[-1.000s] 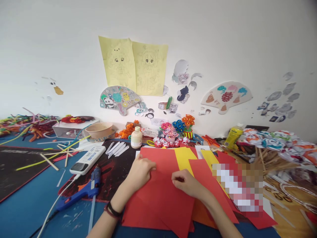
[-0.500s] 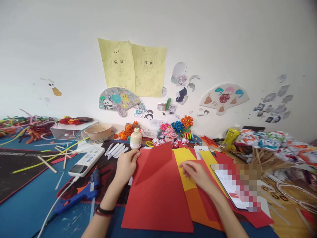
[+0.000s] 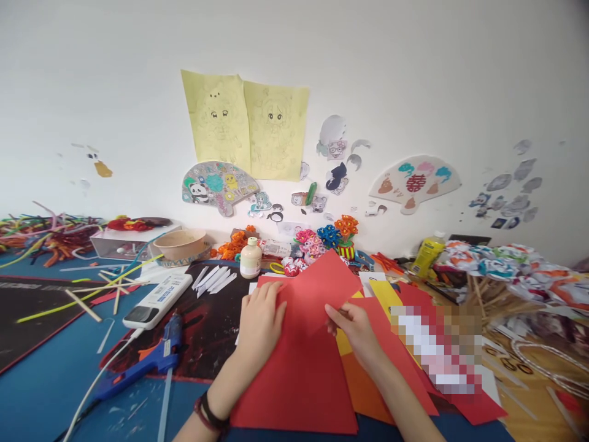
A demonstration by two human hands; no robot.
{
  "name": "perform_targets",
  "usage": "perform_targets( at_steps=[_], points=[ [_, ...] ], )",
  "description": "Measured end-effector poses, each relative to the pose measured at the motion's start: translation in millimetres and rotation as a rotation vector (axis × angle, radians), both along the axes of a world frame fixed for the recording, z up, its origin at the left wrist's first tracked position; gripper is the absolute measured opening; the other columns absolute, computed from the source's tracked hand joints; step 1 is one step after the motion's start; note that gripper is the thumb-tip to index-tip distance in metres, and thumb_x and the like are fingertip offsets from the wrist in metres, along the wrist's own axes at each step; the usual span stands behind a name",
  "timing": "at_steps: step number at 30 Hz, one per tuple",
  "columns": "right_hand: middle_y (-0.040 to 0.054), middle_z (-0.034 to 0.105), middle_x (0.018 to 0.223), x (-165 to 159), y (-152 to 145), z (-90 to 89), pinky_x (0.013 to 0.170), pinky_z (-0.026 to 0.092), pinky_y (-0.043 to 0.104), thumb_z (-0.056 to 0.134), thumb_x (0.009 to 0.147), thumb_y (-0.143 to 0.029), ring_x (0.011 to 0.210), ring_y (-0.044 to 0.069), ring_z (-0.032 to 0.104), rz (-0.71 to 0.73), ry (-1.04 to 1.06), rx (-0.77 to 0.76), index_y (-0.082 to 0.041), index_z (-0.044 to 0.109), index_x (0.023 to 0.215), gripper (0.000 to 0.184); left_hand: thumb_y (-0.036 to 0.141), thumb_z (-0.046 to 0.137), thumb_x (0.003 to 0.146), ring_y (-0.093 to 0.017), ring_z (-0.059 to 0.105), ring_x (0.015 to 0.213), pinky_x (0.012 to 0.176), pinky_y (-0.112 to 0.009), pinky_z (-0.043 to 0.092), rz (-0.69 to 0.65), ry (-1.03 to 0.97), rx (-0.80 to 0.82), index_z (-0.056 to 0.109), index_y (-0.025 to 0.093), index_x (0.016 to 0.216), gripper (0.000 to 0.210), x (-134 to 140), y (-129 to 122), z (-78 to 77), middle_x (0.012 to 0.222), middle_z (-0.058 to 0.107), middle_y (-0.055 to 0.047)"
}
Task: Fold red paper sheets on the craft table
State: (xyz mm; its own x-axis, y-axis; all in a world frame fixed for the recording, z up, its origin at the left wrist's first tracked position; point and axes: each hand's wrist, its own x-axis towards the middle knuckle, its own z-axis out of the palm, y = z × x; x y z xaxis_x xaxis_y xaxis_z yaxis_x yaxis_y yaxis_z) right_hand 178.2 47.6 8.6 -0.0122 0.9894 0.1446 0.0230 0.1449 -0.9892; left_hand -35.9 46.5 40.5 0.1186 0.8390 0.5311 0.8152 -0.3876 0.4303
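A stack of red paper sheets (image 3: 294,387) lies in front of me, and its top sheet (image 3: 322,288) is raised at a slant. My right hand (image 3: 350,324) pinches the right edge of that raised red sheet between thumb and fingers. On the left side of the red paper rests my left hand (image 3: 262,316), its back up, the thumb apart from the bent fingers. The palm side of this hand is hidden. Orange paper (image 3: 365,390) and yellow paper (image 3: 383,298) show beside the stack, with another red sheet (image 3: 400,362) beneath my right forearm.
To the left lie a blue glue gun (image 3: 142,362) and a white power strip (image 3: 159,301) with its cable. A cream bottle (image 3: 251,259), white paper strips (image 3: 214,280) and pipe-cleaner flowers (image 3: 329,236) stand behind. A yellow bottle (image 3: 427,255) is at the right.
The raised red sheet has swung to the right. My right hand has taken its right edge. My left hand has moved right onto the red paper, and its fingers have spread from a pinch.
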Motion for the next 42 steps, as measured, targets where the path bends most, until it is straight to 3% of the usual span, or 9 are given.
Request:
perform_targets(
  at_steps=[3,6,9,14,19,25,31,38,42],
  points=[
    [0.0039,0.063,0.053,-7,-6,8.4,0.050,0.042,0.027,0.069,0.075,-0.057,0.048,0.015,0.056,-0.022,0.005,0.017,-0.017,0.058,0.058,0.044,0.029,0.055,0.088,-0.030,0.045,0.126,0.099,-0.045,0.034,-0.071,0.201,0.137,0.043,0.022,0.138,0.051,18,-13,1.3,0.143,0.047,-0.012],
    [0.0026,0.062,0.053,-13,-11,11.5,0.050,0.043,0.027,0.068,0.076,-0.054,0.048,0.015,0.055,0.013,0.018,0.035,-0.018,0.058,0.060,0.042,0.037,0.063,0.084,-0.032,0.035,0.134,0.105,-0.049,0.030,-0.176,0.230,0.133,0.035,0.020,0.144,0.068,30,-19,-1.4,0.149,0.038,-0.013],
    [0.0039,0.066,0.066,-15,-13,10.5,0.057,0.047,0.027,0.068,0.078,-0.050,0.060,0.017,0.060,0.037,0.033,0.085,-0.018,0.063,0.074,0.033,0.036,0.063,0.084,-0.030,0.039,0.133,0.106,-0.049,0.032,-0.272,0.125,0.046,0.033,0.023,0.144,0.069,30,-20,-4.5,0.147,0.042,-0.012],
    [0.0082,0.065,0.110,-16,-15,14.3,0.088,0.048,0.034,0.062,0.085,-0.044,0.104,0.024,0.059,0.051,0.017,0.242,-0.022,0.063,0.107,0.031,0.038,0.059,0.088,-0.024,0.048,0.128,0.105,-0.040,0.039,-0.436,-0.174,-0.175,0.044,0.028,0.139,0.054,25,-24,-1.8,0.140,0.051,-0.006],
    [0.0050,0.062,0.104,-15,-14,15.9,0.087,0.047,0.033,0.059,0.087,-0.041,0.099,0.022,0.058,0.058,0.045,0.304,-0.025,0.062,0.097,0.019,0.037,0.061,0.087,-0.022,0.054,0.122,0.103,-0.035,0.043,-0.563,-0.329,-0.319,0.048,0.031,0.137,0.053,27,-28,3.7,0.136,0.056,-0.002],
    [0.0052,0.062,0.099,-14,-13,13.8,0.084,0.047,0.032,0.059,0.087,-0.049,0.094,0.022,0.058,0.086,0.080,0.301,-0.025,0.060,0.095,0.025,0.030,0.066,0.082,-0.021,0.061,0.108,0.094,-0.035,0.049,-0.491,-0.373,-0.303,0.051,0.032,0.134,0.054,29,-27,0.5,0.130,0.061,-0.002],
    [0.0082,0.064,0.107,-14,-14,13.6,0.089,0.046,0.031,0.056,0.083,-0.062,0.103,0.025,0.058,0.042,-0.005,0.240,-0.024,0.059,0.095,0.040,0.021,0.072,0.074,-0.022,0.054,0.117,0.098,-0.039,0.048,-0.523,-0.426,-0.241,0.045,0.031,0.135,0.068,30,-29,3.7,0.142,0.046,-0.006],
    [0.0063,0.064,0.096,-18,-16,9.8,0.080,0.047,0.028,0.055,0.087,-0.053,0.093,0.023,0.058,-0.003,-0.074,0.183,-0.023,0.060,0.095,0.032,0.030,0.066,0.081,-0.022,0.058,0.106,0.091,-0.039,0.049,-0.313,-0.401,-0.243,0.031,0.024,0.142,0.071,33,-28,-3.5,0.119,0.058,-0.010],
    [0.0045,0.064,0.085,-22,-18,11.0,0.073,0.047,0.027,0.054,0.089,-0.047,0.083,0.021,0.059,0.019,-0.110,0.202,-0.021,0.061,0.086,0.027,0.035,0.061,0.083,-0.025,0.057,0.110,0.093,-0.041,0.047,-0.261,-0.341,-0.246,0.028,0.020,0.143,0.070,33,-26,-6.7,0.129,0.053,-0.015]
  ],
)
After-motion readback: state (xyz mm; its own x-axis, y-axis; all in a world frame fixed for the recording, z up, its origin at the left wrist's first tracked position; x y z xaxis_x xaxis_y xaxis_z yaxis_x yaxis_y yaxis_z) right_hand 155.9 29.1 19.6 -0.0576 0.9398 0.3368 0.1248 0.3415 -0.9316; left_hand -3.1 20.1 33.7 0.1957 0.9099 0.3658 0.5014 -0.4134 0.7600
